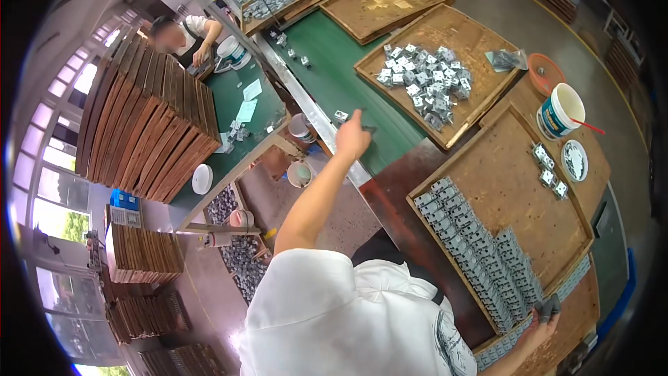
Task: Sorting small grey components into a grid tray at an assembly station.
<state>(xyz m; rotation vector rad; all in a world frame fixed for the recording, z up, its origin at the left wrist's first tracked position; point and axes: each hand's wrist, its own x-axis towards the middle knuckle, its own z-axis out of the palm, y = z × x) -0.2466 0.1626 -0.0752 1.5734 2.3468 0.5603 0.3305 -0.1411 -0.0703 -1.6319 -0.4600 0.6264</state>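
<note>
My left hand reaches out over the green conveyor belt, fingers stretched and apart. Just beside its fingertips lies a small white-and-grey metal part, apart from the hand as far as I can see. My right hand is at the near right, by the corner of a wooden tray. Its fingers are closed around something dark grey, which I cannot make out. Rows of grey box-shaped parts stand packed along the tray's left side, close to that hand.
A second tray carries a loose heap of similar parts. A white bucket and an orange bowl stand at the right. Stacked wooden trays rise at the left, where a co-worker sits. A metal rail edges the belt.
</note>
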